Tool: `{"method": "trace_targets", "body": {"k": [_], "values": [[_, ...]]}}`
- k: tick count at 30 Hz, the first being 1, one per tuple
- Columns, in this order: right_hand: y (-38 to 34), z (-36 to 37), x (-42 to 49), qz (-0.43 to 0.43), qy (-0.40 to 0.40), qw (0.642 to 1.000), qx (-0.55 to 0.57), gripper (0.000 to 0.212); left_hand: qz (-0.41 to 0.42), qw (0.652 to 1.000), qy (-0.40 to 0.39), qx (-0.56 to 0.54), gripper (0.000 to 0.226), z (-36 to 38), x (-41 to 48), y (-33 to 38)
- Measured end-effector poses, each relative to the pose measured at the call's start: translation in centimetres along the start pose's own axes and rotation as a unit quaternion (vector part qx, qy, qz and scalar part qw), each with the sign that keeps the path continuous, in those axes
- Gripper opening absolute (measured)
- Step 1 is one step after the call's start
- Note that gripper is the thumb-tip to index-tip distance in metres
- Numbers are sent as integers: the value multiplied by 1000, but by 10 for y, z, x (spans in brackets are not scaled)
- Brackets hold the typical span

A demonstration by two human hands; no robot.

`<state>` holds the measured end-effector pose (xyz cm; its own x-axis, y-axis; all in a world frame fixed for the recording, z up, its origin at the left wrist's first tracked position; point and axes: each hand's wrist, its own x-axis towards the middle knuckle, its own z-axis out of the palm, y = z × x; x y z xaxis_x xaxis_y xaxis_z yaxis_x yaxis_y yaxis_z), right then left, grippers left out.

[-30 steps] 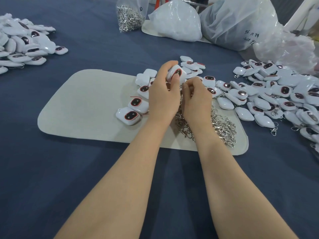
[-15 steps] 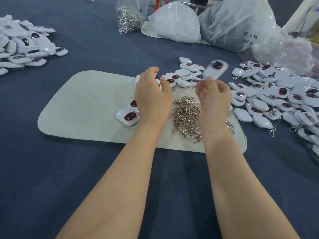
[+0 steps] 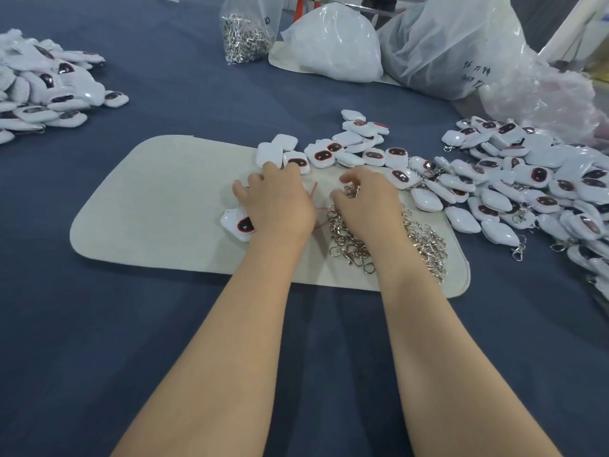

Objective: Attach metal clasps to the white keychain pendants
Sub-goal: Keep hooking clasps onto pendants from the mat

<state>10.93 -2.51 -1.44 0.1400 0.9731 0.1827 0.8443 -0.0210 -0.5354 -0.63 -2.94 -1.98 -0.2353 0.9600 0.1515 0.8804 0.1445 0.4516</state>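
My left hand (image 3: 275, 204) lies palm down on the beige mat (image 3: 158, 206), fingers spread and bent over loose white pendants. One pendant (image 3: 239, 222) with a dark red-rimmed face shows beside its wrist, and a red cord (image 3: 313, 196) runs out from under it. What the palm covers is hidden. My right hand (image 3: 367, 201) sits on the pile of metal clasps (image 3: 418, 242) and pinches one clasp (image 3: 351, 190) between thumb and forefinger. A row of pendants (image 3: 329, 155) lies just beyond both hands.
A large heap of pendants with clasps (image 3: 527, 186) spreads to the right, another pendant heap (image 3: 43, 94) at far left. At the back stand a clear bag of clasps (image 3: 245, 34) and white plastic bags (image 3: 336, 47). Blue cloth (image 3: 99, 341) covers the table.
My right hand let go of the pendant it held up toward the right heap and came back down onto the clasps. My left hand dropped onto the pendants at the mat's middle.
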Motion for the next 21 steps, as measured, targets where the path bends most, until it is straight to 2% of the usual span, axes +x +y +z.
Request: {"method": "trace_targets", "body": {"k": [2,4,6,9,11,12,15,16,17,19,21], "values": [[0,-1,2,15,-27,998,-60,32,18,999,25,-24,31,0,2,1],[1,-2,3,12,-26,997,-68,29,61,990,81,-98,31,0,2,5],[2,0,3,5,-17,998,-62,25,92,963,116,-227,29,-2,0,10],[2,1,2,2,3,999,-45,21,55,900,63,-428,25,-4,-4,22],[2,0,1,-4,32,999,-8,19,-18,842,-6,-539,24,-5,-4,28],[2,0,1,-7,50,998,24,18,-65,800,-42,-595,27,-5,-4,30],[1,-4,3,12,90,985,144,9,-201,633,-130,-736,27,-6,-2,28],[0,-6,3,27,98,979,178,8,-221,600,-145,-755,26,-6,-1,26],[0,-8,4,43,104,971,209,8,-229,580,-155,-766,25,-5,0,24],[0,-9,5,69,111,953,273,8,-230,573,-165,-769,27,-6,1,22],[-1,-9,5,79,112,940,314,8,-225,600,-165,-750,34,-5,1,23]]}}
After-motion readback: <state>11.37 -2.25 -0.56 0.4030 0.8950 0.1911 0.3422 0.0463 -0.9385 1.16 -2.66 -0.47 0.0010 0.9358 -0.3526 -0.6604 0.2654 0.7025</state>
